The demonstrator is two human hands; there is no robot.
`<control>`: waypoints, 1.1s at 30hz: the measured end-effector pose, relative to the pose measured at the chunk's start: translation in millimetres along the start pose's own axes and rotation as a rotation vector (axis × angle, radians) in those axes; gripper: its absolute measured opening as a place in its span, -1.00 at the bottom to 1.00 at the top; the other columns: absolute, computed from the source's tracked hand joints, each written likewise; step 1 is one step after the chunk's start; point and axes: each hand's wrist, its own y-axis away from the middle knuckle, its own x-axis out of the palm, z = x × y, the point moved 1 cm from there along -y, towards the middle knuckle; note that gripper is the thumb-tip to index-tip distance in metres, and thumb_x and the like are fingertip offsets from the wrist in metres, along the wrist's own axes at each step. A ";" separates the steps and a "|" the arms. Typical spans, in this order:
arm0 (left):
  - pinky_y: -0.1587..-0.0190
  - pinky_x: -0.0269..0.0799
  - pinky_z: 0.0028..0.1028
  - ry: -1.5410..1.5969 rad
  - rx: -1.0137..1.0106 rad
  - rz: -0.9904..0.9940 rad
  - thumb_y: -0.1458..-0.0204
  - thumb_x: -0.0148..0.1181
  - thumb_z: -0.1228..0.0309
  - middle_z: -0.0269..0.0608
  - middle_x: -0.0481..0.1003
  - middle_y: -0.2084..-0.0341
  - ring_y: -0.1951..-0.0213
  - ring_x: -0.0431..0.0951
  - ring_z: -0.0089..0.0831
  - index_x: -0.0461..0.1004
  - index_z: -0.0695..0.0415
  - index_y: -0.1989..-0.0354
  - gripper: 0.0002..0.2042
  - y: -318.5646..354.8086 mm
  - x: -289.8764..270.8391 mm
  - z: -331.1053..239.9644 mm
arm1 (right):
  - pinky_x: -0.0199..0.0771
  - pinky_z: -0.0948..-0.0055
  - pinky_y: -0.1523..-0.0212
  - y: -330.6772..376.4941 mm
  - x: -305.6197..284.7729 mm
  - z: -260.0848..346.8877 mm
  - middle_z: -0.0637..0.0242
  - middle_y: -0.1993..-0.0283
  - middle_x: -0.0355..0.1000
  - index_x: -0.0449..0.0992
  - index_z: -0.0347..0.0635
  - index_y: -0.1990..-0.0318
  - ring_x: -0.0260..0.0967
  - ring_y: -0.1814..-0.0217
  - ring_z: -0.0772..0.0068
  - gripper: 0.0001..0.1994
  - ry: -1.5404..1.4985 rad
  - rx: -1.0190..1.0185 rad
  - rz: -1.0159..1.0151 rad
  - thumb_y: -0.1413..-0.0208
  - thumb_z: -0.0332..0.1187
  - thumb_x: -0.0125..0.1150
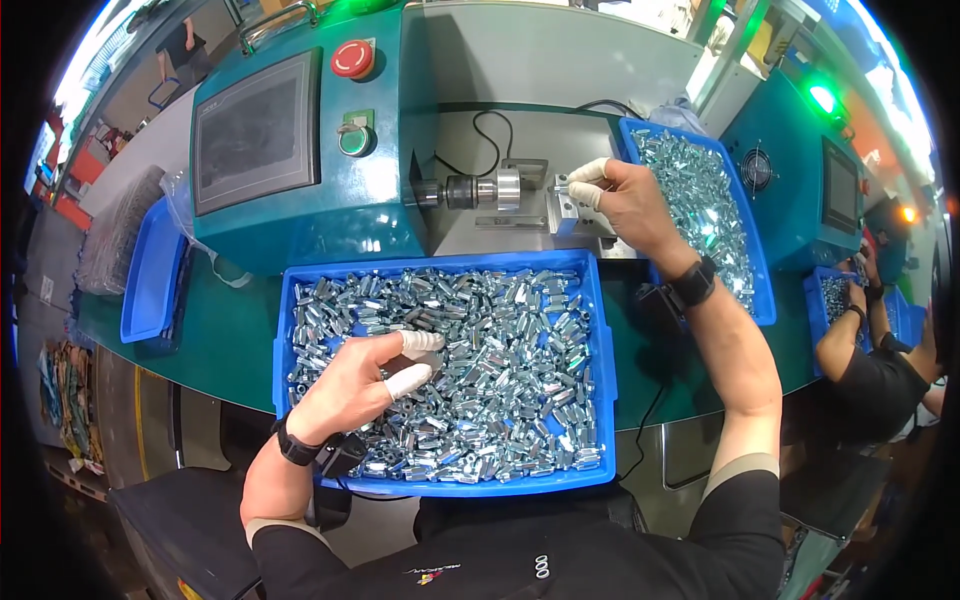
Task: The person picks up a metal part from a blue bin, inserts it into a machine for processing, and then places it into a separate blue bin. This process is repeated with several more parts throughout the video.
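Observation:
A blue tray (606,400) full of shiny hex coupling nuts (500,380) lies in front of me. My left hand (365,380) reaches over it, its thumb and forefinger, in white finger cots, apart among the nuts; I see nothing held between them. At the machine, my right hand (630,200) pinches a small metal part, mostly hidden by its fingertips, at the metal fixture block (562,208). Its thumb and forefinger also wear white cots. Left of that block, a round metal chuck (508,189) sits on the machine's spindle (460,191).
The teal machine housing (330,225) carries a dark screen (255,130), a red stop button (352,59) and a green-ringed switch (354,139). A second blue tray (762,280) of nuts stands at the right. Another blue tray (150,270) leans at the left. Far right, a co-worker (870,375) handles parts.

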 end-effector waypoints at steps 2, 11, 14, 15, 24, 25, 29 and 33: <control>-0.08 0.58 -0.38 0.012 0.008 0.001 -0.30 0.28 0.40 -0.12 0.71 0.07 0.06 0.70 -0.41 0.56 0.26 -0.20 -0.66 0.3 -0.1 0.5 | 0.52 0.53 0.18 -0.8 -1.7 0.5 0.41 0.23 0.63 0.69 -0.30 0.13 0.51 0.22 0.65 -0.87 0.038 -0.033 -0.015 -0.24 -0.44 0.42; -0.07 0.57 -0.38 0.002 0.017 -0.006 -0.30 0.28 0.39 -0.14 0.71 0.08 0.06 0.69 -0.43 0.55 0.24 -0.21 -0.65 2.8 1.9 -1.2 | 0.52 0.50 0.18 -1.5 -2.8 9.8 0.31 0.24 0.57 0.69 -0.27 0.13 0.53 0.25 0.50 -0.86 0.246 -0.227 0.005 -0.20 -0.45 0.41; -0.07 0.57 -0.39 -0.008 0.029 -0.003 -0.30 0.28 0.39 -0.15 0.71 0.08 0.08 0.68 -0.44 0.55 0.23 -0.22 -0.65 3.8 2.8 -1.9 | 0.52 0.49 0.19 2.1 -8.1 12.4 0.29 0.25 0.57 0.69 -0.27 0.12 0.53 0.26 0.49 -0.85 0.344 -0.202 0.003 -0.22 -0.42 0.40; -0.07 0.57 -0.39 -0.007 0.030 -0.005 -0.30 0.28 0.39 -0.15 0.71 0.08 0.08 0.68 -0.44 0.55 0.23 -0.22 -0.65 4.0 2.7 -2.9 | 0.52 0.48 0.20 3.1 -8.8 13.2 0.27 0.25 0.57 0.69 -0.27 0.12 0.53 0.26 0.49 -0.85 0.393 -0.189 0.002 -0.22 -0.40 0.40; -0.06 0.57 -0.39 -0.024 0.063 -0.003 -0.32 0.28 0.38 -0.17 0.70 0.09 0.09 0.68 -0.44 0.55 0.24 -0.23 -0.64 5.0 4.0 1.2 | 0.52 0.47 0.24 19.4 3.5 12.9 0.23 0.18 0.60 0.68 -0.26 -0.03 0.52 0.27 0.49 -0.72 0.632 -0.429 -0.002 -0.25 -0.30 0.43; -0.06 0.57 -0.39 -0.031 0.069 -0.006 -0.32 0.28 0.38 -0.16 0.70 0.10 0.09 0.68 -0.44 0.54 0.24 -0.22 -0.64 5.2 4.2 1.3 | 0.53 0.47 0.23 25.1 7.5 10.5 0.24 0.13 0.62 0.66 -0.27 -0.07 0.52 0.25 0.50 -0.69 0.507 -0.325 -0.054 -0.26 -0.30 0.43; -0.05 0.58 -0.39 -0.016 0.058 -0.009 -0.32 0.28 0.38 -0.16 0.70 0.10 0.09 0.68 -0.44 0.54 0.25 -0.22 -0.64 5.9 3.4 -1.9 | 0.55 0.48 0.09 38.8 16.3 3.3 0.25 0.03 0.65 0.61 -0.32 -0.16 0.54 0.12 0.49 -0.62 0.151 -0.039 -0.117 -0.27 -0.29 0.42; -0.04 0.58 -0.39 -0.016 0.076 -0.004 -0.31 0.29 0.37 -0.16 0.70 0.10 0.10 0.69 -0.43 0.55 0.25 -0.21 -0.65 4.8 6.4 -2.2 | 0.55 0.47 -0.11 41.9 15.6 0.2 0.28 0.02 0.66 0.58 -0.36 -0.19 0.58 -0.06 0.43 -0.59 -0.084 0.108 -0.028 -0.27 -0.33 0.42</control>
